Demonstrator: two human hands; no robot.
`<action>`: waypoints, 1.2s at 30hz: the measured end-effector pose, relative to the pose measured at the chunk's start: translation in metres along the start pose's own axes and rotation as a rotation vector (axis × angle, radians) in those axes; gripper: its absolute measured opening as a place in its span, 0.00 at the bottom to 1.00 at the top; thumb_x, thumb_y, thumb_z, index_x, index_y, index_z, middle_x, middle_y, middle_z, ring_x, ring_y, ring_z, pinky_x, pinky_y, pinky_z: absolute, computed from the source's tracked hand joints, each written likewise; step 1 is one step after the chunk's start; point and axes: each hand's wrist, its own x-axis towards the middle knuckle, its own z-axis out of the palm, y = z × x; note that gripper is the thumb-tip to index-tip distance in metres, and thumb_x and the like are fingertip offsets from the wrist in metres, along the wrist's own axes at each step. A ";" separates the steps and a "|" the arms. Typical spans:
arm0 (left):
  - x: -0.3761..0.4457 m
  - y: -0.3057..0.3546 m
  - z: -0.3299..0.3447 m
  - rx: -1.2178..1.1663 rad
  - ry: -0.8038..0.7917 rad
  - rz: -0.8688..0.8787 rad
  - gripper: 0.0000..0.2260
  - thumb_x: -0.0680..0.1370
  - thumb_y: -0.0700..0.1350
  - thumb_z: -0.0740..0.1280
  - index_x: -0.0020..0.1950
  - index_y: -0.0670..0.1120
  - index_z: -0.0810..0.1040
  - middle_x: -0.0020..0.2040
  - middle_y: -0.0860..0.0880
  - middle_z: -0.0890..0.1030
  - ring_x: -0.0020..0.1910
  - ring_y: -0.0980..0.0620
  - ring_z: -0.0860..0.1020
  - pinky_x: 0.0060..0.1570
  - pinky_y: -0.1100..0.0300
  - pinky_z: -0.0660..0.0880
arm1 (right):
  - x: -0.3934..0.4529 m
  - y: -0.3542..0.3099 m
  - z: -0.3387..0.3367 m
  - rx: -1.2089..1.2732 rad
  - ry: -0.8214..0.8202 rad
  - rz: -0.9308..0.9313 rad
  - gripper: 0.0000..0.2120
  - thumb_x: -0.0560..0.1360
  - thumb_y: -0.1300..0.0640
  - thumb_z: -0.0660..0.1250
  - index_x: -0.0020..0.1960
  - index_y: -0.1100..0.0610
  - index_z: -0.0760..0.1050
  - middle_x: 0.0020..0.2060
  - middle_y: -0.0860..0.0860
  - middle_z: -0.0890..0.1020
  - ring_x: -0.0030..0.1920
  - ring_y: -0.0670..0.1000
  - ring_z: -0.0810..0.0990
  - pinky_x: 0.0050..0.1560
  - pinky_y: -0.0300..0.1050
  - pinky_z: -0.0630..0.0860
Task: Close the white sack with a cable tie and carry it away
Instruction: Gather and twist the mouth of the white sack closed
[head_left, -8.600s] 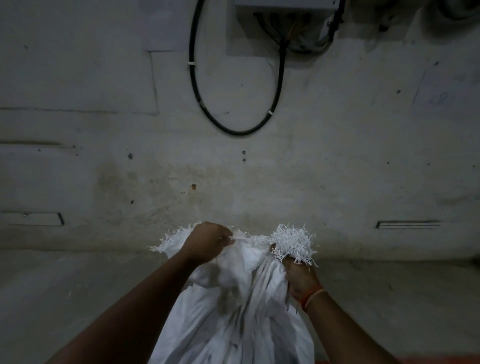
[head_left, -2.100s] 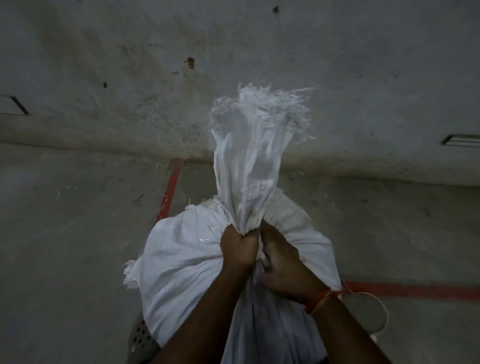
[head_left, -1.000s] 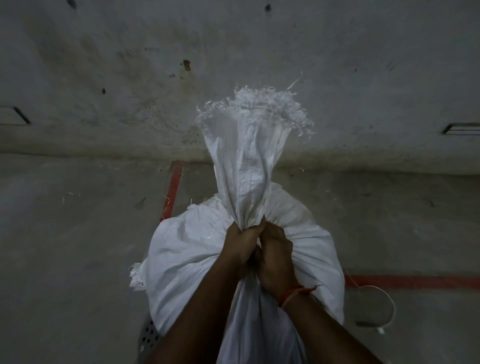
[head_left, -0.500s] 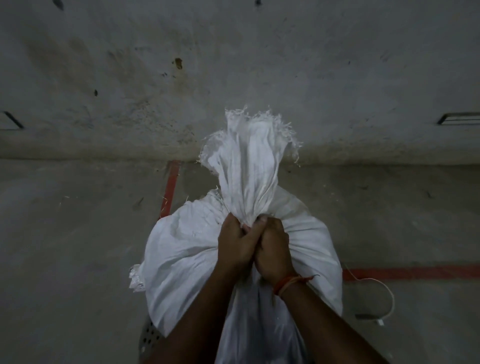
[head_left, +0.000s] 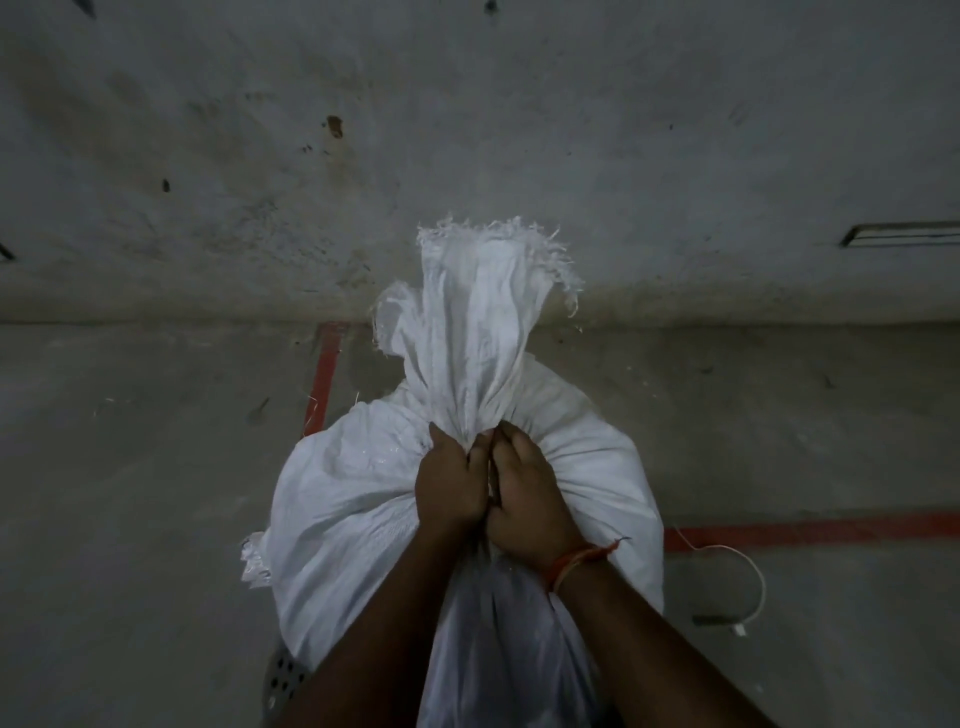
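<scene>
One white sack (head_left: 363, 499) stands full and rounded at the near centre of the scene, its woven cloth gathered into a single twisted neck (head_left: 470, 410) with the frayed mouth (head_left: 493, 260) fanning upward above it. Two hands meet at that neck, side by side and touching. The left hand (head_left: 449, 486) has its fingers (head_left: 441, 441) curled tight round the left side of the gathered cloth; the right hand (head_left: 530, 499) has its fingers (head_left: 511, 447) curled round the right side, so both grip the sack just under the spread mouth. One orange thread band (head_left: 576, 561) circles the right wrist. Whether a cable tie is round the neck cannot be told, as the hands cover that spot.

At the sack's near left foot shows part of one grey perforated object (head_left: 283, 675), mostly hidden. The sack stands on a dull concrete floor (head_left: 130, 493) marked by two red painted lines, one (head_left: 322, 379) running away toward the wall on the left, one (head_left: 810, 530) running off to the right. One thin white cord (head_left: 756, 571) loops on the floor to the right, near the sack, ending in a small plug. At the far side rises a stained grey concrete wall (head_left: 623, 130), with one dark slot (head_left: 898, 234) at its right.
</scene>
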 end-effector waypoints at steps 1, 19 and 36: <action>0.001 0.001 -0.001 0.013 -0.004 -0.006 0.26 0.83 0.56 0.58 0.70 0.35 0.66 0.53 0.39 0.84 0.54 0.42 0.82 0.57 0.47 0.77 | -0.001 0.001 -0.002 0.006 -0.003 -0.016 0.36 0.65 0.55 0.61 0.74 0.63 0.67 0.74 0.58 0.67 0.75 0.56 0.65 0.75 0.52 0.63; -0.009 0.007 -0.004 -0.659 -0.049 -0.132 0.15 0.83 0.48 0.62 0.66 0.43 0.76 0.60 0.46 0.83 0.61 0.49 0.81 0.64 0.49 0.76 | -0.011 -0.001 0.011 -0.083 0.138 -0.002 0.37 0.75 0.43 0.53 0.80 0.53 0.50 0.80 0.49 0.58 0.79 0.46 0.55 0.77 0.49 0.57; 0.020 -0.031 0.040 -0.297 0.044 -0.056 0.21 0.77 0.57 0.61 0.58 0.40 0.74 0.50 0.43 0.84 0.53 0.46 0.82 0.59 0.43 0.78 | 0.012 0.033 0.052 -0.245 0.203 0.026 0.22 0.76 0.54 0.60 0.69 0.54 0.73 0.69 0.48 0.77 0.72 0.47 0.72 0.66 0.43 0.59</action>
